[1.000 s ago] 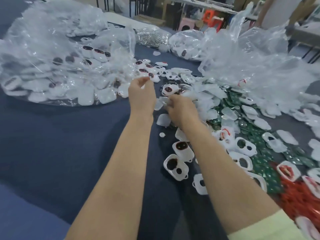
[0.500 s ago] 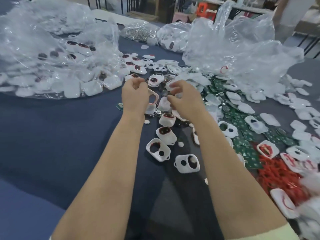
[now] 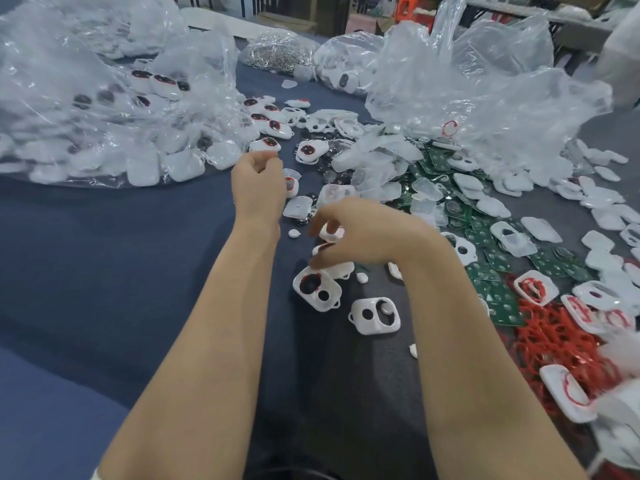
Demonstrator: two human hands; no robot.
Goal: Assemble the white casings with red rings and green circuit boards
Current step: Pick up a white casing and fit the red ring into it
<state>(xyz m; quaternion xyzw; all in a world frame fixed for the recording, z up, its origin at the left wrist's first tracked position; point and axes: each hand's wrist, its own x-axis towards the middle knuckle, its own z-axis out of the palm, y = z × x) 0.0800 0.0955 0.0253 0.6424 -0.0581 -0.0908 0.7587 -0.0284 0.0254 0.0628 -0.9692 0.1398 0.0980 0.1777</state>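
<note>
My left hand (image 3: 258, 183) is curled, and a white casing with a red ring (image 3: 290, 187) shows at its right edge, seemingly held. My right hand (image 3: 363, 233) arches over the row of casings nearer me, its thumb and fingers pinching a white casing (image 3: 330, 233). Just below its fingertips lies a casing with a red ring (image 3: 317, 289), and beside that a casing with no ring (image 3: 375, 315). Green circuit boards (image 3: 485, 237) are scattered to the right. A heap of red rings (image 3: 561, 341) lies at the lower right.
Large clear bags of white casings sit at the left (image 3: 104, 109) and at the back right (image 3: 467, 91). A bag of small metal parts (image 3: 277, 53) is at the back. Loose white covers (image 3: 602, 216) spread along the right. Dark blue cloth (image 3: 121, 271) covers the table.
My right hand has come back toward me and dropped onto the row of casings. My left hand stays raised with its casing. The view has shifted slightly.
</note>
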